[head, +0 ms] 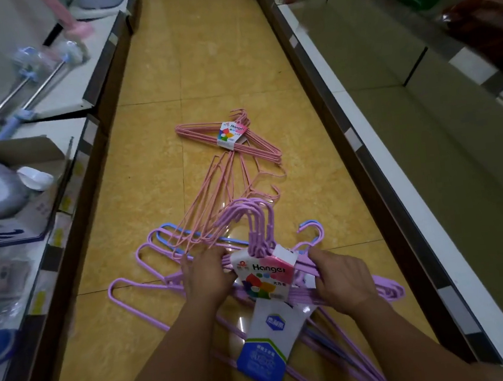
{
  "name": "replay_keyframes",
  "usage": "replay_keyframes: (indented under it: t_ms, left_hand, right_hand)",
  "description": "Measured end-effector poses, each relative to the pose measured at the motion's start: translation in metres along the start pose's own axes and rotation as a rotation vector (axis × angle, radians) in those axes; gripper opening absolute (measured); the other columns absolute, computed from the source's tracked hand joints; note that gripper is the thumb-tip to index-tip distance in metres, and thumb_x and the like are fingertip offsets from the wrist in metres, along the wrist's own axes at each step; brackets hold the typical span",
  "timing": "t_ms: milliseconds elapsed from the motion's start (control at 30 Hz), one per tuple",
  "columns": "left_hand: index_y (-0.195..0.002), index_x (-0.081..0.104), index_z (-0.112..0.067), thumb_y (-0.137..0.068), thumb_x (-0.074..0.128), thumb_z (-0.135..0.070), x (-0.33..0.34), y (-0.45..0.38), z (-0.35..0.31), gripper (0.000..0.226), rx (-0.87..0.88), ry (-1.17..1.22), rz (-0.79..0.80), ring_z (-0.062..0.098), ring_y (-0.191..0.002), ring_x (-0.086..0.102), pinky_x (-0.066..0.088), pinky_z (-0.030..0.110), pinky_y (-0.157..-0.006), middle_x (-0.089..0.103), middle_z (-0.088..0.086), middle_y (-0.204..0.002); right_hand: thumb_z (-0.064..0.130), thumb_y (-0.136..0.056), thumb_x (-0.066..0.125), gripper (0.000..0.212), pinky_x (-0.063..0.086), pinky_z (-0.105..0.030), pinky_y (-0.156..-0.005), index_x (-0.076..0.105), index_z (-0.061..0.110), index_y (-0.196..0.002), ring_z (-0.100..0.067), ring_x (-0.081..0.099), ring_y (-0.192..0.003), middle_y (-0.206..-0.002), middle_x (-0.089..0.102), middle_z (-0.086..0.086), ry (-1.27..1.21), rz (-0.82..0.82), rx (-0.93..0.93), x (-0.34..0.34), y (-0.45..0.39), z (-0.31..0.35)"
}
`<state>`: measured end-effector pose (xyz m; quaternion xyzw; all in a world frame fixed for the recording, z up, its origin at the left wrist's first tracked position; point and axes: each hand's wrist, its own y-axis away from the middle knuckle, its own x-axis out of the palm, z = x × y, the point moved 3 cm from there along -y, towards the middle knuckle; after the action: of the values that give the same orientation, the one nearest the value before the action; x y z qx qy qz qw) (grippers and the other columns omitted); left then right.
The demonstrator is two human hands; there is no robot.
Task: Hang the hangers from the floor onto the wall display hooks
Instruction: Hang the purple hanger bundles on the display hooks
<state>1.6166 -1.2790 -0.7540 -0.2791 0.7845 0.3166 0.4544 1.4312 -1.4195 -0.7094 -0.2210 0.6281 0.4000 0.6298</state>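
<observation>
A person crouching in a shop aisle gathers a bundle of purple hangers (285,292) off the yellow tiled floor (153,157), the left hand (205,277) curled round the shoulder bars to one side of the paper "Hanger" label (267,277) and the right hand (343,280) clasping the bars on the other side, a two-sided grip that appears meant to keep the banded set level and its clustered hooks (253,221) pointing up and away, ready for a display peg. Loose purple hangers (139,282) and a blue hanger (168,233) lie under and beside the bundle, and unbanded pink hangers (214,200) overlap its left end, so a lift may snag them. A second labelled pink bundle (229,136) lies farther up the aisle, well apart. Shelving flanks both sides: the left shelf (57,96) carries metal-handled tools (22,93) and an open cardboard box (29,157); the right shelf (394,144) holds bagged goods (481,23). No wall hooks are in view
</observation>
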Motion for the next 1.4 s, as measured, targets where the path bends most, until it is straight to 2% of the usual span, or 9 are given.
replay_keyframes:
  t_ms: [67,233,400,600,833,933,1033,1133,1400]
  left_hand:
    - [-0.092,0.059,-0.025,-0.080,0.062,-0.019,-0.008,-0.003,-0.002,0.014,-0.008,0.061,-0.019,0.028,-0.100,0.061,0.047,0.039,-0.084,0.067,0.003,-0.098]
    - [-0.084,0.041,-0.029,-0.082,0.057,-0.022,-0.012,0.002,-0.011,0.018,0.028,0.037,-0.108,0.027,-0.080,0.060,0.038,0.032,-0.060,0.060,-0.002,-0.083]
    - [-0.102,0.056,-0.028,-0.083,0.055,-0.022,-0.034,0.004,-0.022,0.020,0.096,-0.065,-0.120,0.027,-0.090,0.061,0.038,0.032,-0.062,0.062,0.001,-0.095]
    - [-0.077,0.050,-0.023,-0.082,0.054,-0.018,-0.110,0.041,-0.050,0.008,-0.008,0.110,-0.064,0.031,-0.081,0.061,0.037,0.030,-0.058,0.064,0.005,-0.083]
    - [-0.089,0.060,-0.017,-0.083,0.055,-0.012,-0.230,0.091,-0.093,0.009,-0.057,0.094,-0.062,0.032,-0.084,0.063,0.040,0.032,-0.060,0.066,0.008,-0.088]
    - [-0.093,0.060,-0.021,-0.082,0.055,-0.014,-0.295,0.119,-0.112,0.015,-0.072,0.072,-0.068,0.030,-0.087,0.063,0.046,0.034,-0.066,0.065,0.006,-0.090]
    - [-0.094,0.057,-0.024,-0.089,0.049,-0.021,-0.350,0.148,-0.130,0.010,-0.052,0.046,-0.089,0.026,-0.091,0.062,0.045,0.033,-0.069,0.064,0.003,-0.096]
    - [-0.101,0.057,-0.024,-0.092,0.044,-0.018,-0.400,0.176,-0.145,0.017,-0.049,0.012,-0.084,0.025,-0.096,0.060,0.044,0.034,-0.073,0.062,0.002,-0.104]
    - [-0.107,0.052,-0.021,-0.089,0.046,-0.017,-0.506,0.230,-0.164,0.020,-0.078,0.013,-0.062,0.027,-0.103,0.059,0.043,0.033,-0.077,0.059,0.003,-0.110]
  right_hand:
    - [0.022,-0.086,0.048,0.037,0.041,-0.031,-0.070,0.046,0.023,-0.123,-0.030,0.059,-0.102,-0.114,0.062,-0.003,-0.005,-0.019,-0.007,-0.002,-0.006,0.007]
    - [0.011,-0.088,0.044,0.038,0.040,-0.033,-0.086,0.045,0.017,-0.126,-0.027,0.054,-0.109,-0.119,0.056,-0.005,0.059,-0.052,0.122,0.007,-0.027,0.019]
    - [0.008,-0.089,0.046,0.040,0.032,-0.033,-0.099,0.044,0.016,-0.128,-0.028,0.047,-0.115,-0.126,0.052,-0.007,-0.011,-0.043,0.160,-0.008,-0.028,0.026]
    - [0.021,-0.088,0.052,0.029,0.032,-0.036,-0.099,0.050,0.017,-0.116,-0.028,0.051,-0.109,-0.116,0.058,-0.005,-0.080,0.016,0.106,-0.092,-0.012,0.038]
    - [0.035,-0.084,0.058,0.068,0.003,-0.041,-0.119,0.030,0.020,-0.145,-0.021,0.030,-0.136,-0.144,0.041,-0.001,-0.351,0.080,0.006,-0.238,0.035,0.085]
    - [0.052,-0.087,0.054,0.077,0.012,-0.040,-0.119,0.022,0.022,-0.149,-0.021,0.030,-0.138,-0.149,0.037,0.001,-0.464,0.020,0.004,-0.306,0.053,0.117]
    - [0.069,-0.077,0.056,0.081,0.038,-0.041,-0.104,0.030,0.029,-0.142,-0.025,0.048,-0.125,-0.135,0.054,0.001,-0.631,-0.051,0.107,-0.373,0.067,0.150]
    - [0.064,-0.078,0.059,0.057,0.048,-0.036,-0.086,0.044,0.032,-0.123,-0.024,0.060,-0.105,-0.111,0.065,0.004,-0.643,-0.077,0.207,-0.436,0.082,0.177]
    - [0.043,-0.091,0.049,0.025,0.051,-0.040,-0.085,0.066,0.026,-0.097,-0.026,0.064,-0.093,-0.094,0.069,-0.002,-0.511,-0.192,0.204,-0.544,0.120,0.228]
